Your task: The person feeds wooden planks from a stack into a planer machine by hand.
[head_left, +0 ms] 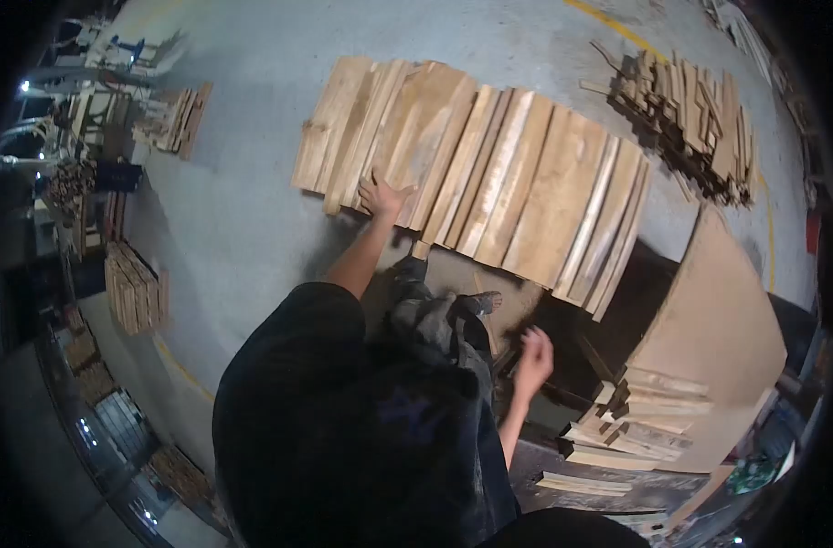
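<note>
A long row of wooden boards (544,183) lies side by side in front of me, with narrow and wide pieces mixed. My left hand (384,194) rests on the near edge of the boards at the left part of the row, its fingers spread on the wood. Below the right part of the row, my right hand (534,354) hangs in the air near my leg, touching no board. Its fingers are slightly curled and blurred, so whether they hold anything is unclear.
Thin wood strips (645,420) lie at the lower right beside a large brown panel (718,338). A heap of offcuts (690,119) is on the floor at the upper right. Stacked boards (135,288) stand at the left. My bare foot (491,301) shows under the row.
</note>
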Demonstrator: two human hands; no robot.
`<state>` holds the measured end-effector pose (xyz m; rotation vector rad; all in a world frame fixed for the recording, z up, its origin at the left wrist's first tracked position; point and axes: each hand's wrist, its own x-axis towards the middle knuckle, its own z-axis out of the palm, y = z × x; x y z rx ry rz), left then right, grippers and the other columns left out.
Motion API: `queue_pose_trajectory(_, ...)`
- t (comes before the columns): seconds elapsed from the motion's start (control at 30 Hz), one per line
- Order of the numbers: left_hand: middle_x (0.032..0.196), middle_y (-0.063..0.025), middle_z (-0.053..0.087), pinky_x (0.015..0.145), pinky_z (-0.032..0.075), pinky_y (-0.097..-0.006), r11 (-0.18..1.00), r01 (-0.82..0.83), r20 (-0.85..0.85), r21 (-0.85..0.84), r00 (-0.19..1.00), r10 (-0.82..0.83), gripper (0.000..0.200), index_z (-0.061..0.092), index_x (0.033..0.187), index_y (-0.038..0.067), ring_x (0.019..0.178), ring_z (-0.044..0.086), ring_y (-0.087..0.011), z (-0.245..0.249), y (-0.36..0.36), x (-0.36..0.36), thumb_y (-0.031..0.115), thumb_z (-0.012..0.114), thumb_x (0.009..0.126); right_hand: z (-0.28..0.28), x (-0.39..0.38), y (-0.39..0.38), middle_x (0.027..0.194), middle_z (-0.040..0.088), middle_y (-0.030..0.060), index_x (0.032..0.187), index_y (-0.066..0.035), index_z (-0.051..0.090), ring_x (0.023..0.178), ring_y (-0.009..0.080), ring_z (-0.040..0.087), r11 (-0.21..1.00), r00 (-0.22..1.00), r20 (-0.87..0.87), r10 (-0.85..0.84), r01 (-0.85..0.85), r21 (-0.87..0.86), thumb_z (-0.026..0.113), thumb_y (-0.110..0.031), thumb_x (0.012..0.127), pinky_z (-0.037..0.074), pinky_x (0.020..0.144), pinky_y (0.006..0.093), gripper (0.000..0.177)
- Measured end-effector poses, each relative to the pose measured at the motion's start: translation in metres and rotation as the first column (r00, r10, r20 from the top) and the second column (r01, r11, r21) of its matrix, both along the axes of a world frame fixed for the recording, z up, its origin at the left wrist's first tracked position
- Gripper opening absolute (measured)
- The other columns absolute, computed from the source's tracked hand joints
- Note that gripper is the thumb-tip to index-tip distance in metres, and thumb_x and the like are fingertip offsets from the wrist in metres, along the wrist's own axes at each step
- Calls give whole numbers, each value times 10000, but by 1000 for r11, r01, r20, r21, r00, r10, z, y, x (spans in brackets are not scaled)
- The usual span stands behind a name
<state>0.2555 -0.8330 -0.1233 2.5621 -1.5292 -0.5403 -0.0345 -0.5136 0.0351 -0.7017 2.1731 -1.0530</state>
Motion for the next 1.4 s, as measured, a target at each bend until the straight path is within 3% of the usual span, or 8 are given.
queue_pose_trajectory(0.17,1477,-292,118,1055,246,-568,963,-119,-47,243,990,134,1315,181,1461,202,1354,179,-430,-17,-38,31,615,859,414,-99,114,-131,1197,596,222,1254,43,523,1145,312,567,802,751,404,523,-594,67,594,-393,900,441,949,361,566)
queue_pose_trajectory(0.37,1276,-226,343,962,327,-546,997,13,-152,71,988,-2,1206,317,1352,80,1186,320,-399,-2,-17,35,630,847,419,-163,201,-242,1183,543,310,1174,120,431,1112,431,540,698,966,107,234,-244,673,686,-551,736,434,949,467,841)
queue_pose_trajectory(0.77,1168,-193,468,876,425,-501,999,-3,-216,49,976,14,1054,391,1210,51,1092,462,-396,0,74,60,532,886,414,-207,185,-204,750,668,143,864,100,663,728,201,638,807,914,343,217,-365,464,754,-370,714,496,695,320,502)
queue_pose_trajectory(0.9,1058,-168,627,799,526,-408,963,-128,-612,239,750,251,842,455,1180,24,918,645,-294,8,63,92,394,895,565,-178,194,-221,681,637,100,830,104,675,616,164,580,824,933,329,148,-301,481,759,-451,717,469,560,298,573)
queue_pose_trajectory(0.97,972,-118,683,766,532,-333,962,143,-932,233,314,179,573,585,1088,11,861,650,-179,1,51,108,251,867,651,-240,195,-193,710,640,107,914,108,656,625,165,589,873,977,205,58,-149,464,760,-495,707,469,535,291,646)
queue_pose_trajectory(1.13,946,-115,696,758,529,-319,982,165,-791,89,611,-31,568,632,1046,10,842,660,-172,46,44,89,365,848,658,-150,204,-211,877,657,181,1077,118,603,772,235,635,875,948,318,30,-179,450,709,-622,692,505,637,333,841)
queue_pose_trajectory(1.23,1126,-284,599,902,473,-412,989,145,27,-18,989,-145,912,492,1240,-77,1080,580,-398,-50,81,81,641,676,709,-194,212,-201,980,664,215,1133,103,607,881,289,645,864,938,342,55,-216,454,671,-678,686,506,748,363,902)
queue_pose_trajectory(1.4,1165,-278,590,937,459,-389,888,221,-672,403,731,123,965,484,1244,-104,1117,574,-363,0,48,82,675,662,702,-184,208,-182,1066,640,154,1124,51,602,946,218,619,840,782,616,-95,-269,471,760,-513,708,497,759,346,718)
